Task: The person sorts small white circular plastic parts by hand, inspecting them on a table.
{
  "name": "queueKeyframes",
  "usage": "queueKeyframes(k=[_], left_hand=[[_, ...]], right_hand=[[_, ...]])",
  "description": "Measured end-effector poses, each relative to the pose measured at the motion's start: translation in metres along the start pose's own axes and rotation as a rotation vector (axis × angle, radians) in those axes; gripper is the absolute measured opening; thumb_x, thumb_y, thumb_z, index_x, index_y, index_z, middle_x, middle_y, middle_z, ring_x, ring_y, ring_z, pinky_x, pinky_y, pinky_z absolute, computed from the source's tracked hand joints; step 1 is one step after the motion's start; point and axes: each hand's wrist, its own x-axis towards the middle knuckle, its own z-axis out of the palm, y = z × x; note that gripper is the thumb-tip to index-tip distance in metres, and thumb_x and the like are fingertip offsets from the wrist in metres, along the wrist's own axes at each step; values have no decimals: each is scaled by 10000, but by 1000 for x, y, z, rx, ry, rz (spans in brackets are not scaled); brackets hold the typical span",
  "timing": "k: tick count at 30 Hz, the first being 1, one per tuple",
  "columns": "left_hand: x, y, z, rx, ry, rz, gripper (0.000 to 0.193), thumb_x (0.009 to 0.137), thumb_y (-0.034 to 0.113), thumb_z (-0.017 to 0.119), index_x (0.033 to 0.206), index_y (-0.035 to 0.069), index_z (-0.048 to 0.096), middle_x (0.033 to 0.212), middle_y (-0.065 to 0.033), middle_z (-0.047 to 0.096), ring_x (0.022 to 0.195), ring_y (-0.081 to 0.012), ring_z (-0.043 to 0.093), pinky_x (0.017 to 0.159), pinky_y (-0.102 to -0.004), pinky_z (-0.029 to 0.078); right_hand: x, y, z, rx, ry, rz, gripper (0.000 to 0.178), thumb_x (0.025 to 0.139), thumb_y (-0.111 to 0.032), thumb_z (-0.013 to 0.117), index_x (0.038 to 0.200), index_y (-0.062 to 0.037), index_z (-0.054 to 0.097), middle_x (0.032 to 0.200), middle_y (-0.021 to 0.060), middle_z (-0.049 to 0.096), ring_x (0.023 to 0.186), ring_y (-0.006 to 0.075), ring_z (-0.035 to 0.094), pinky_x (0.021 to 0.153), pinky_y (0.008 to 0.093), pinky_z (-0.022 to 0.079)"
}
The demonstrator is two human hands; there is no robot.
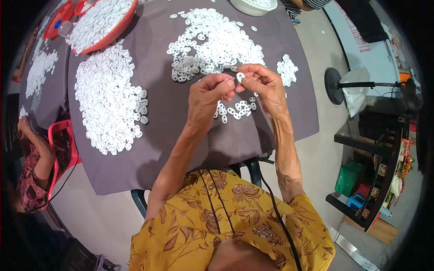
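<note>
Between the thumb and fingers of my right hand (270, 90) is a small white oval piece with two holes (240, 77). My left hand (203, 97) is closed in a pinch right beside it, fingertips almost meeting the right ones; what it pinches is too small to make out. Beyond both hands spreads a large pile of the same white pieces (221, 43). A small loose group (237, 109) lies just below my hands. To the left is a broad, dense heap (106, 99), and a smaller one (286, 71) sits at the right.
A red basket (122, 34) full of white pieces stands at the far left of the grey-brown tablecloth (158, 131). At the far edge is a white bowl (253, 9). Another person's arm (38, 140) is at the left, beside a red chair (54, 135). A striped sleeve (316, 3) shows top right.
</note>
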Motion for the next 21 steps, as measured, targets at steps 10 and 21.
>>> queueKeyframes(k=[10, 21], left_hand=[[-3, 1, 6, 89, -18, 103, 142, 797, 111, 582, 869, -5, 625, 769, -51, 631, 646, -52, 523, 588, -182, 427], [-3, -3, 4, 116, -22, 120, 162, 789, 135, 598, 871, -2, 624, 785, -50, 629, 694, -66, 556, 602, -195, 447]], right_hand=[[-6, -11, 10, -193, 79, -62, 207, 805, -48, 571, 1003, 0, 605, 801, 37, 596, 736, 107, 550, 728, 244, 424], [-6, -10, 12, -208, 69, -59, 203, 807, -56, 575, 1001, -7, 610, 844, 28, 602, 754, 96, 547, 714, 223, 419]])
